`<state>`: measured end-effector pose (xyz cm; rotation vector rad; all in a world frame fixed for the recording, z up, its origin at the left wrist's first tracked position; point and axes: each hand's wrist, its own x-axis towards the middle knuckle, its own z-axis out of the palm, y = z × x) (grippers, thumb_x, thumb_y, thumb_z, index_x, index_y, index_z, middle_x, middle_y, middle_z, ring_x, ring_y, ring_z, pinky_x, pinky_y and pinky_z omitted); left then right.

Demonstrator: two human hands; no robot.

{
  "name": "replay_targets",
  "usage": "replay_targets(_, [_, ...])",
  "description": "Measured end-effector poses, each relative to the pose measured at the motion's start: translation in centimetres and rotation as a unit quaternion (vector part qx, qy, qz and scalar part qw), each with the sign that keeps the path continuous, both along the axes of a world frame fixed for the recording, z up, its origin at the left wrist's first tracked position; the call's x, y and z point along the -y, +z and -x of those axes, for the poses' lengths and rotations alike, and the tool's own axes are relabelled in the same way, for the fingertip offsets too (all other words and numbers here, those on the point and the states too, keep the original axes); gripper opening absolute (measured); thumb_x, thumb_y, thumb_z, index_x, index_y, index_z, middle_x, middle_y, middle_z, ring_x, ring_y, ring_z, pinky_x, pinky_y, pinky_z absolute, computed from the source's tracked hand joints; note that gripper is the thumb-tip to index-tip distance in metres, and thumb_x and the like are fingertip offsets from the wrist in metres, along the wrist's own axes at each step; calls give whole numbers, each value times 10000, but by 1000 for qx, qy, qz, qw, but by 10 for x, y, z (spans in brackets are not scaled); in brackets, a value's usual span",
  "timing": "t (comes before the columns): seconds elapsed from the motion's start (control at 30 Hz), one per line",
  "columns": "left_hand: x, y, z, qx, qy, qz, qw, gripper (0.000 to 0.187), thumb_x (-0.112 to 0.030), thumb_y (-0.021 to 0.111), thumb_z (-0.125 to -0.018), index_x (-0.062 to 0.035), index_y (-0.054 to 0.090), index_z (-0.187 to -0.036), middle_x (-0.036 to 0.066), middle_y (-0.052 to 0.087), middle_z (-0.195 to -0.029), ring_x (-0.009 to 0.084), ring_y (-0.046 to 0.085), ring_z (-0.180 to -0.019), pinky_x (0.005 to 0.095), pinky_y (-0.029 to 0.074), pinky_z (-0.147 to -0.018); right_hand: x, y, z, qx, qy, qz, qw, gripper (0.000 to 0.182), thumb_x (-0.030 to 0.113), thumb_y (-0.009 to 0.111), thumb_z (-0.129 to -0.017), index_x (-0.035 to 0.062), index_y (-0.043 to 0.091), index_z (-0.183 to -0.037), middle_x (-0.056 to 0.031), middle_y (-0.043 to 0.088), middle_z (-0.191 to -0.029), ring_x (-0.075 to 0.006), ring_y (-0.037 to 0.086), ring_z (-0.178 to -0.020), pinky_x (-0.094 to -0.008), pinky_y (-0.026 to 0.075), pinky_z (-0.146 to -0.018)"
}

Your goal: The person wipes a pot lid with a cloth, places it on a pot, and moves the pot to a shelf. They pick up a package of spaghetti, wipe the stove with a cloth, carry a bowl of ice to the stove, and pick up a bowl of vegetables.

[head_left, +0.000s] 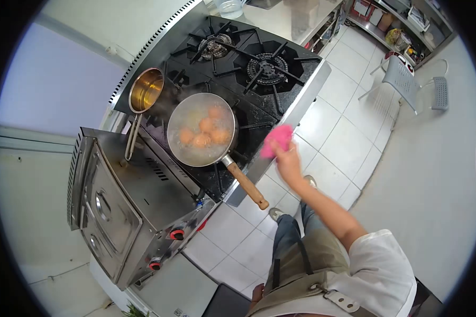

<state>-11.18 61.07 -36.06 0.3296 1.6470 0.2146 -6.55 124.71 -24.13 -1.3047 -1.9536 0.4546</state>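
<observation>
My right hand [287, 157] is closed on a pink cloth [276, 141], held at the front edge of the stove [296, 92]. Left of it, a saucepan [201, 158] with a wooden handle [248, 186] sits over a burner, holding several brown eggs [207, 126] in steaming water. The handle sticks out past the stove's front edge, apart from my hand. Low at my side, only a small part of my left hand [257, 292] shows beside the apron; its fingers cannot be made out.
A small metal pot [134, 91] with yellowish liquid stands behind the saucepan. Two further burners [267, 68] lie to the right. A steel appliance with red knobs [177, 234] adjoins the stove at left. A grey chair [399, 79] stands on the tiled floor.
</observation>
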Motion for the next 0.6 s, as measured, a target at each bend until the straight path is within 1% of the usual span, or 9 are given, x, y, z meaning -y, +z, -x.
replay_targets(0.07, [13, -34, -5, -34, -272, -90, 957, 377, -298, 433, -853, -24, 559, -1079, 106, 605, -998, 215, 582, -901, 339, 481, -733, 46, -3, 19, 18, 55, 39, 998, 486, -25, 544, -687, 189, 578, -1123, -214, 512, -999, -361, 510, -915, -385, 443, -759])
replay_targets(0.13, [-3, -15, -11, -72, -206, -79, 973, 338, -274, 433, -856, -19, 599, -1004, 118, 597, -1000, 230, 580, -894, 337, 484, -733, 77, 4, 35, -33, 61, 247, 966, 405, 27, 523, -769, 183, 563, -1141, -210, 514, -997, -341, 510, -921, -363, 435, -771])
replay_targets(0.17, [-12, -3, -8, -72, -76, -96, 990, 339, -278, 436, -857, -29, 582, -1035, 114, 595, -1001, 228, 580, -892, 337, 484, -731, 90, 13, 44, -77, 31, 396, 915, 361, 75, 511, -814, 176, 548, -1159, -205, 513, -1002, -327, 508, -929, -351, 431, -777])
replay_targets(0.23, [-42, 11, -10, -66, 60, -113, 989, 343, -282, 439, -858, -39, 564, -1065, 109, 592, -1001, 226, 580, -890, 338, 484, -730, 146, -29, 63, -171, 160, 196, 952, 353, 218, 486, -865, 140, 494, -1209, -197, 511, -1009, -300, 510, -936, -351, 420, -788])
replay_targets(0.3, [-68, 16, -2, 16, 366, 92, 926, 405, -270, 490, -851, -47, 465, -1189, 98, 591, -999, 216, 585, -840, 355, 484, -729, 134, -1, 49, -112, 213, 279, 930, 369, 217, 487, -857, 148, 488, -1219, -185, 518, -1022, -290, 514, -940, -352, 420, -791])
replay_targets(0.33, [-79, 26, 1, 11, 366, 92, 926, 405, -270, 490, -851, -47, 465, -1189, 98, 591, -999, 216, 585, -840, 355, 484, -729, 124, 10, 42, -55, 259, 361, 894, 386, 216, 487, -848, 156, 482, -1229, -172, 525, -1034, -281, 518, -945, -352, 420, -794])
replay_targets(0.37, [-88, 38, 1, 1, 372, 93, 923, 396, -265, 466, -855, -60, 465, -1194, 91, 589, -1000, 209, 579, -844, 352, 478, -726, 109, 9, 31, -127, 222, 283, 924, 401, 115, 465, -825, 231, 523, -1204, -146, 537, -1057, -284, 530, -928, -346, 422, -803])
replay_targets(0.43, [-92, 45, 1, -12, 380, 94, 920, 389, -260, 442, -858, -73, 465, -1198, 83, 588, -1002, 202, 572, -848, 350, 472, -723, 68, -15, 3, -4, 178, 76, 981, 521, -9, 476, -749, 279, 548, -1177, -150, 541, -1060, -309, 536, -909, -356, 442, -775])
replay_targets(0.6, [-81, 48, -14, -19, 366, 158, 917, 379, -273, 443, -842, -76, 488, -1163, 86, 583, -1020, 198, 570, -880, 346, 458, -723, -33, -19, -49, 59, -12, -5, 998, 694, -101, 540, -627, 255, 514, -1223, -269, 499, -1060, -365, 528, -907, -395, 460, -741])
